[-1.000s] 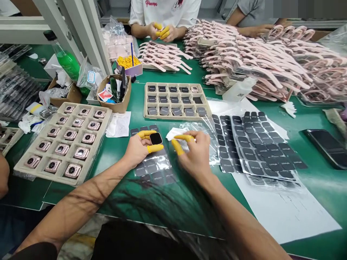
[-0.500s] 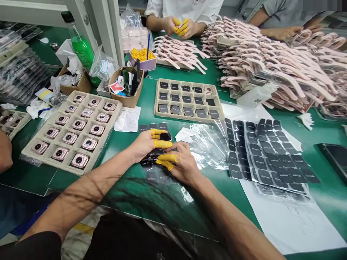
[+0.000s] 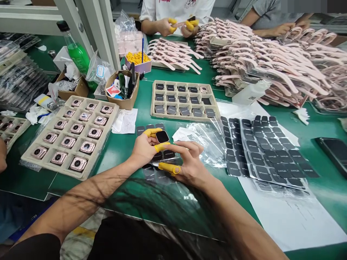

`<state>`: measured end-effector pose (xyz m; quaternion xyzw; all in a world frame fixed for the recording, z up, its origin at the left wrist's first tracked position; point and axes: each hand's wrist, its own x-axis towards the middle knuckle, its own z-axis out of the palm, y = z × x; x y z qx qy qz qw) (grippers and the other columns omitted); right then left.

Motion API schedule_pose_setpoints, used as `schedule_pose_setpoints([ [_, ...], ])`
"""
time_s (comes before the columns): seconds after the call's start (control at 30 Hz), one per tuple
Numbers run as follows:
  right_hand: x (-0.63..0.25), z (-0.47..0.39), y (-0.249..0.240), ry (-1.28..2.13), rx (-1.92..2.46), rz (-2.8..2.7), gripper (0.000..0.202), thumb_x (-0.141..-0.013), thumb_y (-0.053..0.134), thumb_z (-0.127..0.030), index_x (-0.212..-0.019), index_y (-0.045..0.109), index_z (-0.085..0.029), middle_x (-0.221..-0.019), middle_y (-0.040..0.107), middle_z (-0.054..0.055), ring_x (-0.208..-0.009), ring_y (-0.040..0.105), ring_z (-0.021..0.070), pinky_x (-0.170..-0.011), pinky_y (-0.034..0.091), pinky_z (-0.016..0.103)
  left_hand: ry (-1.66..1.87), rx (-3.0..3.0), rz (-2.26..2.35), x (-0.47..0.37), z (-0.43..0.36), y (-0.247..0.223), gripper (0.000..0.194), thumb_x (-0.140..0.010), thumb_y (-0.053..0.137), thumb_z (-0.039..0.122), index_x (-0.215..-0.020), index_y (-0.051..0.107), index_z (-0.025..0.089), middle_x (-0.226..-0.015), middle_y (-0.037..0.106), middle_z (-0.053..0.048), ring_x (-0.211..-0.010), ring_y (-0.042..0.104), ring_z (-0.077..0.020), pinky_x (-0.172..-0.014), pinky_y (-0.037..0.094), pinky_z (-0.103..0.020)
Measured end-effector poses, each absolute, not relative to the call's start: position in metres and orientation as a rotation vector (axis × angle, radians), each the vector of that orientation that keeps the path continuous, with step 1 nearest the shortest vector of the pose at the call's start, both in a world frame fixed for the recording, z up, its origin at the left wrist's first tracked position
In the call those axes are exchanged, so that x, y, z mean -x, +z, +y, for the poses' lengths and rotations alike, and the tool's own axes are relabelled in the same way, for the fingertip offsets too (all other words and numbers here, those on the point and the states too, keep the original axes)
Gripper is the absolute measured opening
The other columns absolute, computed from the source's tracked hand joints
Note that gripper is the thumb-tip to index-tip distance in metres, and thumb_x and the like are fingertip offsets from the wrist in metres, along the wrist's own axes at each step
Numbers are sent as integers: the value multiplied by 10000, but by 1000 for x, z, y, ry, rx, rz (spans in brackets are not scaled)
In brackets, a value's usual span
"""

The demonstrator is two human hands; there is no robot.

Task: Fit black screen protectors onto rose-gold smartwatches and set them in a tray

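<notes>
My left hand (image 3: 145,146), with yellow finger cots, holds a small watch body (image 3: 162,136) with its black screen facing up. Close on the right, my right hand (image 3: 188,162) has its fingers spread, the index finger reaching toward the left thumb and a cot-covered finger over the black stickers. The sheet of black stickers (image 3: 150,173) lies flat beneath both hands. Beyond it, a tray (image 3: 185,116) holds black-covered pieces and one pink watch body. A larger tray (image 3: 51,167) at the left holds pink watch bodies with their backs up.
More sticker sheets (image 3: 257,148) lie at the right over white paper (image 3: 292,216), near a phone (image 3: 332,153). Pink straps (image 3: 260,61) are piled at the back right. A cardboard box (image 3: 124,103) and green bottle (image 3: 77,54) stand back left. Other people's hands work across the table.
The watch body's black screen now shows more fully in my left hand. My right hand's fingers have spread and moved off the stickers somewhat. The view has shifted slightly.
</notes>
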<state>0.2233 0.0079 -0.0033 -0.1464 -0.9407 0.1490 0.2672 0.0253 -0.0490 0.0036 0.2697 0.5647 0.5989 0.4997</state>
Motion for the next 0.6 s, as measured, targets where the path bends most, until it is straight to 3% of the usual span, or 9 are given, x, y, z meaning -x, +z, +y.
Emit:
schedule_pose_setpoints([
  [0.07, -229, 13, 9, 673, 297, -2499, 265, -930, 700, -334, -936, 811, -574, -1243, 743, -2, -1184, 625, 321, -996, 504, 627, 1440, -721, 1425, -26, -49, 0, 711, -574, 1007, 235, -1196, 671, 160, -885, 732, -38, -817, 685, -165, -805, 565, -299],
  [0.13, -233, 17, 20, 1151, 228, -2323, 158, -939, 725, -442, -838, 828, -510, -1061, 767, 25, -1013, 673, 281, -878, 555, 556, 1426, -811, 1511, -27, -51, -2, 646, -642, 964, 226, -1225, 692, 164, -891, 731, -40, -823, 685, -167, -839, 574, -311],
  [0.23, -231, 19, 25, 1622, 533, -1793, 116, -823, 855, -529, -790, 824, -422, -775, 723, 3, -732, 654, 201, -676, 565, 410, 1321, -1028, 1547, -28, -54, 0, 585, -686, 925, 225, -1236, 737, 160, -901, 752, -49, -816, 692, -173, -865, 585, -330],
  [0.4, -211, 13, 9, 1661, 1171, -1322, 427, -529, 1022, -492, -811, 804, -257, -780, 754, 8, -738, 681, 167, -730, 601, 335, 1059, -1262, 1542, -29, -57, 6, 572, -678, 909, 230, -1235, 787, 181, -771, 758, -10, -737, 703, -181, -778, 572, -308],
  [0.6, -203, 13, 3, 1757, 1242, -1260, 496, -427, 1049, -481, -751, 783, -216, -739, 765, 18, -712, 689, 165, -683, 600, 299, 968, -1391, 1604, -27, -54, 10, 489, -670, 905, 201, -1153, 825, 195, -719, 765, -3, -765, 712, -205, -792, 562, -317],
])
